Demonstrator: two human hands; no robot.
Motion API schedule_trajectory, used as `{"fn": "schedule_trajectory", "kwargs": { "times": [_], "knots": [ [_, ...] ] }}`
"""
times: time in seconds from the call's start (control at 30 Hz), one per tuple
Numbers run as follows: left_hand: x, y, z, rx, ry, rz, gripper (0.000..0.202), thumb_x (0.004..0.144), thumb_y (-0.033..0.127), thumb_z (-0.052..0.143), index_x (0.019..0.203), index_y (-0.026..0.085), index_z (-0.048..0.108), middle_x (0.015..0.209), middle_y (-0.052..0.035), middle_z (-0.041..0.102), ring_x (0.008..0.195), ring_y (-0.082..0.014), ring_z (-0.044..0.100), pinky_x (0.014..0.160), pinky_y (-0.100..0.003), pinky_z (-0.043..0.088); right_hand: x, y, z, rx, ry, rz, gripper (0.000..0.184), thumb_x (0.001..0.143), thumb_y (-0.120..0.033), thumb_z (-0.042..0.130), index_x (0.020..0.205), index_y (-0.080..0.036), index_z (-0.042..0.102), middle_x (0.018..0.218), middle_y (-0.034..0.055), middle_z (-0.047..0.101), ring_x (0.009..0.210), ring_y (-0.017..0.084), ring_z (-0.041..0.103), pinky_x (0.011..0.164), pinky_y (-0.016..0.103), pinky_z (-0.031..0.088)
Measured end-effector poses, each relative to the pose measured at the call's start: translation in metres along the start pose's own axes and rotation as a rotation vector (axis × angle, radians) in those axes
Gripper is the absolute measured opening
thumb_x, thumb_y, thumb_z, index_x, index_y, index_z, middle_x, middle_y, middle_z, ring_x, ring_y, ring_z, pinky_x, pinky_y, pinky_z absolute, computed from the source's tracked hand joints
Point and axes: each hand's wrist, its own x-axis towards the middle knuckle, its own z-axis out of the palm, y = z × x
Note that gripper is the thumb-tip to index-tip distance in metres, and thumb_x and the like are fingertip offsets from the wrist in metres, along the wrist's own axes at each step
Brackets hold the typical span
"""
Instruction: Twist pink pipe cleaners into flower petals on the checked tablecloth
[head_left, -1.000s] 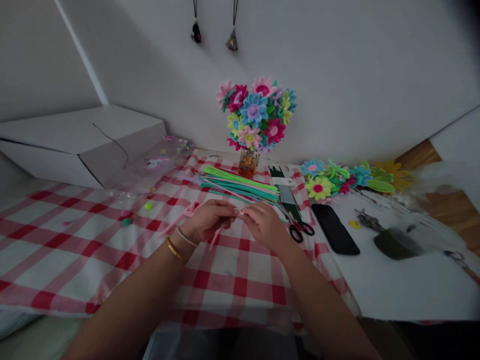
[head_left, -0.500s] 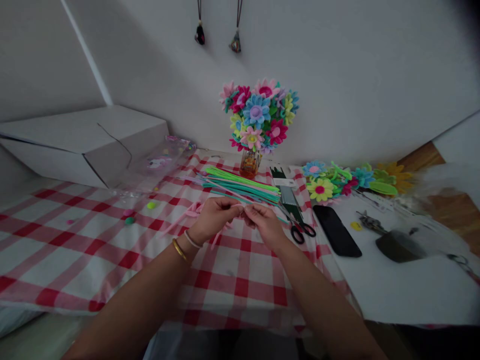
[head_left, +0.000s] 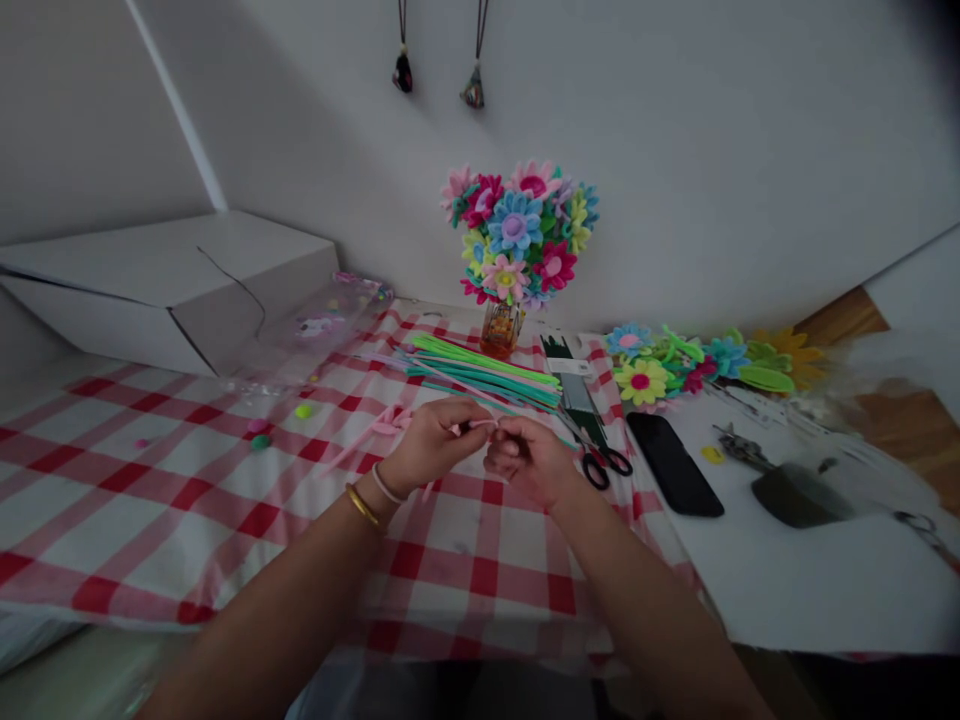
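Observation:
My left hand and my right hand meet above the checked tablecloth, both closed in a pinch. Between their fingertips runs a short stretch of pink pipe cleaner; the rest of it is mostly covered by my fingers. More pink pipe cleaners lie bent on the cloth just left of my left hand. Behind both hands is a bundle of green, teal and pink pipe cleaners. Scissors with black handles lie to the right of my right hand, partly over a dark green pack of stems.
A glass jar of fuzzy flowers stands by the wall. A white box, a clear plastic bag and small pompoms are on the left. On the right lie a phone, loose flowers and keys.
My right hand has turned and shifted slightly right, its fingers curling more. A little more of the pink pipe cleaner shows between the fingertips. My left hand has rolled slightly.

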Motion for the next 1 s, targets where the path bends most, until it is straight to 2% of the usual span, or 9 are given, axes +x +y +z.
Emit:
{"fn": "schedule_trajectory", "kwargs": {
  "times": [0.1,0.23,0.33,0.43,0.57,0.63,0.73,0.83,1.0],
  "knots": [
    [0.001,-0.003,0.000,-0.162,0.044,-0.115,0.018,0.069,0.030,0.060,0.068,0.012,0.063,0.058,-0.0009,0.054,0.051,-0.0082,0.045,0.048,-0.021,0.037,-0.001,-0.002,-0.001,-0.121,0.043,-0.119,0.020,0.074,-0.036,0.050,0.067,-0.017,0.054,0.053,-0.0035,0.044,0.046,0.008,0.038,0.048,0.024,0.035],
    [0.005,-0.010,0.000,-0.441,0.049,-0.325,0.019,0.063,0.029,0.065,0.064,0.011,0.059,0.051,0.0025,0.049,0.041,-0.0051,0.038,0.041,-0.020,0.032,-0.006,-0.006,-0.005,-0.718,0.283,-0.536,0.018,0.074,-0.035,0.056,0.084,-0.020,0.061,0.074,0.0021,0.060,0.070,0.015,0.052,0.067,0.029,0.040],
    [0.005,-0.011,-0.001,-0.431,0.009,-0.364,0.018,0.063,0.028,0.065,0.066,0.011,0.059,0.051,0.0029,0.049,0.041,-0.0050,0.040,0.040,-0.019,0.033,-0.009,-0.007,-0.005,-0.987,0.283,-0.697,0.015,0.079,-0.031,0.051,0.079,-0.021,0.062,0.076,0.0043,0.063,0.076,0.017,0.053,0.077,0.034,0.037],
    [0.004,-0.008,-0.001,-0.304,-0.014,-0.299,0.019,0.066,0.030,0.062,0.065,0.011,0.060,0.050,0.0028,0.048,0.044,-0.0060,0.042,0.042,-0.019,0.035,-0.008,-0.006,-0.003,-0.892,0.287,-0.590,0.017,0.079,-0.032,0.050,0.073,-0.020,0.060,0.070,0.0035,0.061,0.069,0.016,0.051,0.070,0.031,0.037],
    [0.001,-0.004,0.000,-0.190,-0.020,-0.177,0.019,0.068,0.031,0.062,0.071,0.012,0.063,0.062,-0.0002,0.056,0.053,-0.0079,0.048,0.047,-0.019,0.038,-0.003,-0.003,-0.004,-0.267,0.112,-0.178,0.019,0.075,-0.032,0.051,0.064,-0.017,0.055,0.052,-0.0025,0.046,0.048,0.010,0.040,0.048,0.024,0.032],
    [0.001,-0.005,0.001,-0.227,-0.035,-0.178,0.019,0.068,0.030,0.062,0.070,0.012,0.062,0.059,0.0004,0.055,0.052,-0.0076,0.048,0.047,-0.019,0.038,-0.001,-0.002,-0.005,-0.049,0.027,-0.075,0.018,0.072,-0.030,0.055,0.062,-0.016,0.054,0.051,-0.0036,0.044,0.046,0.008,0.038,0.046,0.023,0.030],
    [0.003,-0.010,0.000,-0.407,-0.052,-0.255,0.018,0.069,0.030,0.062,0.068,0.012,0.061,0.052,0.0025,0.051,0.045,-0.0061,0.045,0.044,-0.019,0.036,0.001,-0.002,-0.008,-0.010,0.075,-0.141,0.014,0.069,-0.028,0.060,0.063,-0.016,0.057,0.055,-0.0031,0.049,0.051,0.008,0.041,0.051,0.022,0.032],
    [0.005,-0.014,-0.002,-0.574,-0.029,-0.302,0.018,0.071,0.029,0.061,0.074,0.012,0.062,0.057,0.0011,0.055,0.044,-0.0058,0.046,0.043,-0.020,0.036,0.001,-0.002,-0.008,-0.057,0.143,-0.207,0.014,0.071,-0.031,0.060,0.067,-0.017,0.059,0.057,-0.0032,0.052,0.054,0.008,0.044,0.055,0.022,0.035],
    [0.007,-0.012,-0.002,-0.548,0.013,-0.304,0.018,0.067,0.027,0.066,0.072,0.011,0.064,0.056,0.0006,0.056,0.042,-0.0053,0.045,0.042,-0.020,0.036,-0.001,-0.005,-0.007,-0.104,0.156,-0.194,0.015,0.069,-0.033,0.062,0.072,-0.018,0.061,0.065,-0.0027,0.056,0.060,0.008,0.048,0.060,0.022,0.038]
  ]
}}
